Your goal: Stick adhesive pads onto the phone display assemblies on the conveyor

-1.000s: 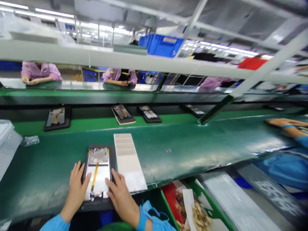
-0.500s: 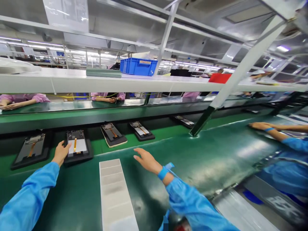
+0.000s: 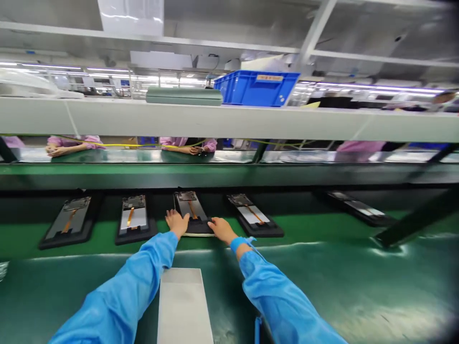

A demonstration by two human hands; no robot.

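I am reaching both arms to the frame's centre, my left hand (image 3: pixel 176 222) and right hand (image 3: pixel 221 229) gripping the near corners of an open tablet assembly (image 3: pixel 192 216). It is sitting on the conveyor belt (image 3: pixel 308 229) among similar units, so I am grasping from both sides.

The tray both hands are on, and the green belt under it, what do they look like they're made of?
Tray: looks like matte black plastic or foam with a pale underside edge; hard to tell which. Belt: smooth green rubbery or vinyl sheet, judging by its flat, slightly glossy surface.

green conveyor belt (image 3: pixel 322 286) | white overhead shelf (image 3: pixel 229 122) | blue crate (image 3: pixel 256 88) | ceiling strip lights (image 3: pixel 53 67)
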